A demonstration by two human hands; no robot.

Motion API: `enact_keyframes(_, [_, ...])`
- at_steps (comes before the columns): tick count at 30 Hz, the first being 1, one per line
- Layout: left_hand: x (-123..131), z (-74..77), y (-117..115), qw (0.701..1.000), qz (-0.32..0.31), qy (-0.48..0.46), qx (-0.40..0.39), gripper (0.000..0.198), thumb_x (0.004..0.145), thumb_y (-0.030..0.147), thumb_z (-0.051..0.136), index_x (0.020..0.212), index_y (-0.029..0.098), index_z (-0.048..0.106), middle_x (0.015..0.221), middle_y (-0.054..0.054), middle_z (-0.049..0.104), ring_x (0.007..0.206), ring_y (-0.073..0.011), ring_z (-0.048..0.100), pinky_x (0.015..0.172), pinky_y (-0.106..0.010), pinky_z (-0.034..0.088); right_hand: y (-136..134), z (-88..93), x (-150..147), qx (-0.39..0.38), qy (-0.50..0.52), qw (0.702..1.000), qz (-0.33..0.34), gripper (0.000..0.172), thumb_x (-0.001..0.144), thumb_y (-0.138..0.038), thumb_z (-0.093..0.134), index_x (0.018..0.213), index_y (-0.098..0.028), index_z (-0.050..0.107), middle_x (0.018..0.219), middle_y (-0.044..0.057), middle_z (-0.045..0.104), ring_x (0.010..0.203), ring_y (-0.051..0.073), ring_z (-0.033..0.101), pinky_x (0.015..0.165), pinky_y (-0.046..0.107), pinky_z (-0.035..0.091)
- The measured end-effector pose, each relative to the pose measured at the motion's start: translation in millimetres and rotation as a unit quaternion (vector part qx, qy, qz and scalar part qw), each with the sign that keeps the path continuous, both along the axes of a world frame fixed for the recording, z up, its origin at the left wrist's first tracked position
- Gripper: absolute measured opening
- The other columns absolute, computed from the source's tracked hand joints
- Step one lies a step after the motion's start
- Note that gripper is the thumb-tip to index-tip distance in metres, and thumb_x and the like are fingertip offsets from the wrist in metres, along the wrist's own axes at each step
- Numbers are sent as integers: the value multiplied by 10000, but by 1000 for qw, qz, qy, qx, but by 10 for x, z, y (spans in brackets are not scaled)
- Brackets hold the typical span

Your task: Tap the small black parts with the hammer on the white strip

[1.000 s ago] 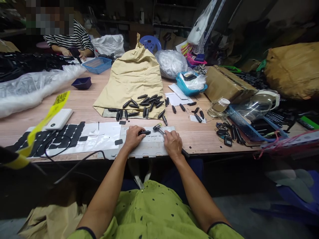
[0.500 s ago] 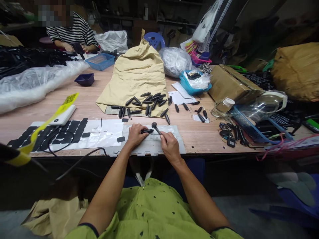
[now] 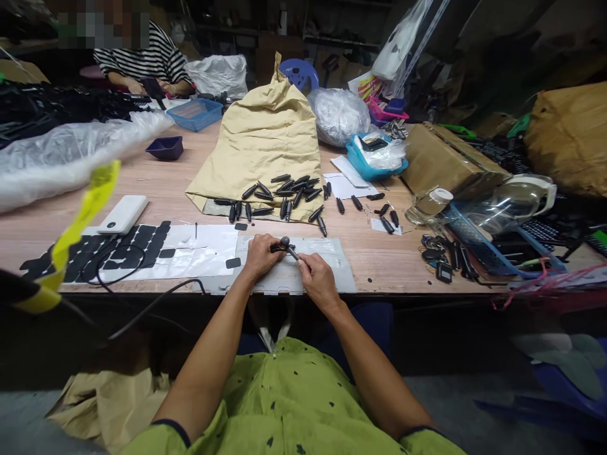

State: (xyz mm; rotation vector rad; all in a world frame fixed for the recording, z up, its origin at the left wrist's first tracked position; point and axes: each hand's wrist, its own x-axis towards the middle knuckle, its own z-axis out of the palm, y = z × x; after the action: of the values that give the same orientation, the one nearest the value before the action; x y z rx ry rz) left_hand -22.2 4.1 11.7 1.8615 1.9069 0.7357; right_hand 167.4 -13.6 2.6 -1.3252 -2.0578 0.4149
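Observation:
My left hand (image 3: 262,254) is closed on a small black tapered part (image 3: 277,248), low over the pale sheet (image 3: 327,268) at the table's front edge. In my right hand (image 3: 318,277) is a tool that looks like a ratchet wrench (image 3: 293,253), gripped by its thin metal handle. Its round dark head lies against or just over the black part; exact contact cannot be made out. My left fingers hide much of the part. Beyond my hands, several similar black parts (image 3: 298,186) lie heaped on the beige cloth (image 3: 265,145).
On the left are a white power bank (image 3: 124,213), a sheet with black pads (image 3: 142,243) and a dark cable (image 3: 164,296). A blue basket (image 3: 502,262), a clear jug (image 3: 528,196) and keys (image 3: 434,253) lie right. Across the table sits a person in striped sleeves (image 3: 165,57).
My right hand has moved a little left and down, bringing the tool's head over to the black part in my left hand. The whole view has shifted slightly.

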Motion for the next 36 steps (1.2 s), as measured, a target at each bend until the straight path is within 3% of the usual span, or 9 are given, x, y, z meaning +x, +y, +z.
enact_keyframes(9, [-10,-3,-8,999,5,-41,2,198,898,331,586,976,266,756,984,-35,744,1040,-263,577,957,-415,426,178,-39,262,81,-154,976,-133,236,944,-198,546,1071,-225,742,904,66,636,854,208,544,739,300,404])
enact_keyframes(14, [-37,17,-31,998,24,-66,-6,342,979,366,424,771,247,668,859,-33,724,949,-248,577,911,-389,435,141,-107,239,99,-198,965,-143,219,943,-206,564,1083,-233,730,910,69,602,873,218,493,715,313,343])
enact_keyframes(21, [-35,100,-44,997,30,-68,1,356,960,355,394,658,238,543,746,-27,670,876,-233,573,880,-368,450,139,-90,204,104,-200,964,-142,210,941,-205,553,1065,-230,721,913,68,592,873,219,475,718,317,327])
enact_keyframes(24, [20,172,-251,993,9,-115,19,328,950,370,406,723,231,599,785,-27,673,855,-220,598,837,-349,479,141,-87,198,105,-192,965,-141,211,940,-205,547,1055,-228,722,901,71,595,866,223,476,712,321,323])
enact_keyframes(29, [186,186,-997,977,-113,-180,15,280,927,435,511,917,240,713,811,-30,688,755,-196,640,719,-315,511,132,-84,188,91,-180,970,-135,232,941,-203,538,1094,-227,710,918,79,597,885,235,475,711,325,321])
enact_keyframes(32, [260,25,-1341,976,-140,-166,-32,275,924,415,511,883,265,738,772,-44,696,712,-203,657,683,-314,520,126,-74,184,84,-181,970,-136,228,942,-201,533,1082,-222,711,926,84,596,891,239,473,712,327,320])
enact_keyframes(36, [287,-325,-1461,985,-79,-84,-128,276,898,381,512,908,266,763,843,-94,734,793,-266,705,722,-355,540,122,-64,178,88,-186,968,-142,228,942,-201,530,1068,-212,720,921,87,601,885,240,477,711,331,323])
